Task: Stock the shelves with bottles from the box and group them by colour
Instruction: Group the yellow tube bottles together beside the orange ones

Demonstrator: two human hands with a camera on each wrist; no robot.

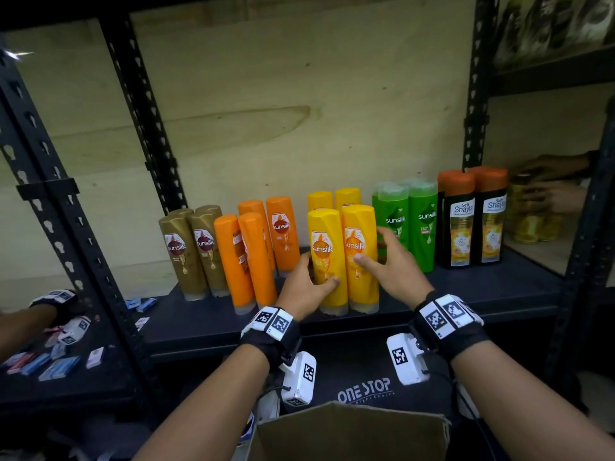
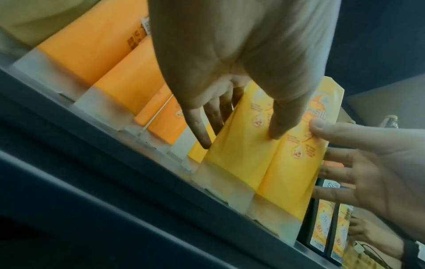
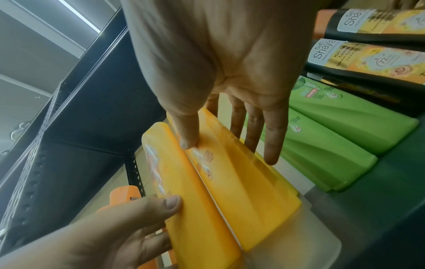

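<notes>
Two yellow Sunsilk bottles [image 1: 324, 251] stand upright and touching at the front of the dark shelf [image 1: 466, 287], between the orange bottles [image 1: 253, 257] and the green bottles [image 1: 422, 227]. The left hand [image 1: 301, 289] and right hand [image 1: 392, 264] bracket the pair, fingers straight along the outer sides, a thumb on each label. A cardboard box [image 1: 352, 434] sits below.

Four orange bottles [image 1: 248, 261], four yellow bottles [image 1: 327, 257]. At least two each of brown bottles [image 1: 186, 257], green bottles [image 1: 422, 227], black bottles [image 1: 461, 227]; rear rows unclear.
</notes>
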